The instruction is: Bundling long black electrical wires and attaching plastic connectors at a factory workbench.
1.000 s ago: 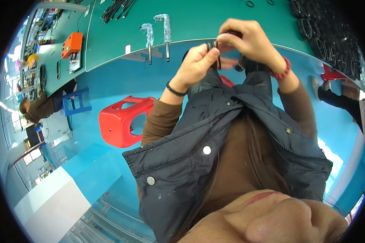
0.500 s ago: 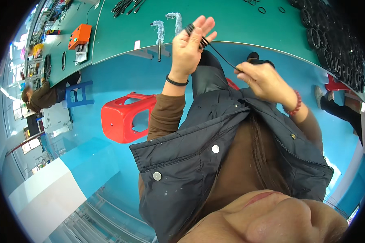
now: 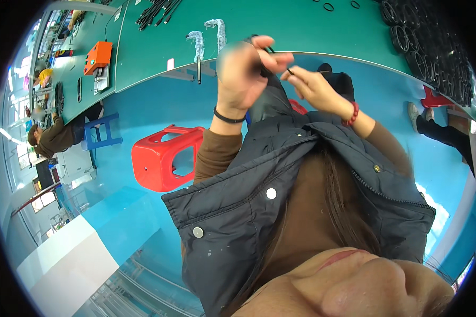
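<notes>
My left hand (image 3: 239,79) is raised at the near edge of the green table, its fingers curled around a black cable (image 3: 270,49). Much of that cable is hidden behind the palm and a blurred patch, so the loops cannot be counted. Close by on the right, my right hand (image 3: 320,92) pinches a short dark piece of the cable between thumb and fingertips. The two hands almost meet in front of my lap.
On the green table (image 3: 285,29) stand two film-wrapped hooks (image 3: 217,34), beside a bunch of straight cables (image 3: 156,13). Many coiled cables (image 3: 407,39) crowd the right end. An orange device (image 3: 98,58), red stool (image 3: 148,161) and seated person (image 3: 55,132) are left.
My right hand has moved left and up, close to my left hand. The stretch of cable between them has shortened. My left hand has turned and its fingers have curled in.
</notes>
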A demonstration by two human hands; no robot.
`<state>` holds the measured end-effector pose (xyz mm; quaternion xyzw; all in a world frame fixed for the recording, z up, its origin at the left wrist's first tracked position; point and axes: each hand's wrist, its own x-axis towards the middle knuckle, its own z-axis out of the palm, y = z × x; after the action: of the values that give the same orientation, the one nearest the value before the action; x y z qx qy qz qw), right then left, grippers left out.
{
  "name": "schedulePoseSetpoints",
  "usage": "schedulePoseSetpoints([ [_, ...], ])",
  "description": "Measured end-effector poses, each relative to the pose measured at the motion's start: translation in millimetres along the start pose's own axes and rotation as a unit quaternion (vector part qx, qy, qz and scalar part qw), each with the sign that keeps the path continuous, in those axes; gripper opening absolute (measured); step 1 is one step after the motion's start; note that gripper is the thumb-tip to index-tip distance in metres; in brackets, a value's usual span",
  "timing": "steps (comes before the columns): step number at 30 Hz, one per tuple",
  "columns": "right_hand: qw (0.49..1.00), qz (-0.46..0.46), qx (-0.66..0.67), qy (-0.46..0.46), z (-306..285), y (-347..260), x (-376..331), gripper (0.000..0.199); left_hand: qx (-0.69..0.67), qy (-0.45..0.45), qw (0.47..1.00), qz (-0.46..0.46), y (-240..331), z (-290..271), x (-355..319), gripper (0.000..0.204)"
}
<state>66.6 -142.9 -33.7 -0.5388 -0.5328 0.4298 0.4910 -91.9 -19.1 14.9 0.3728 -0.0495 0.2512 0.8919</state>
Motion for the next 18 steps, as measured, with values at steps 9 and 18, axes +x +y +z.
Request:
schedulePoseSetpoints([
  [9, 0.851, -0.175, -0.496, 0.002, -20.3, -54.5, -23.5, 0.013, 0.262, 0.181, 0.944, 0.089, -17.5, -0.4, 8.9, 0.031],
  [18, 0.962, -0.223, -0.154, -0.017, -55.8, -51.7, 48.8, 0.012, 0.261, 0.102, 0.959, -0.043, -27.4, 15.0, -1.6, 0.030],
])
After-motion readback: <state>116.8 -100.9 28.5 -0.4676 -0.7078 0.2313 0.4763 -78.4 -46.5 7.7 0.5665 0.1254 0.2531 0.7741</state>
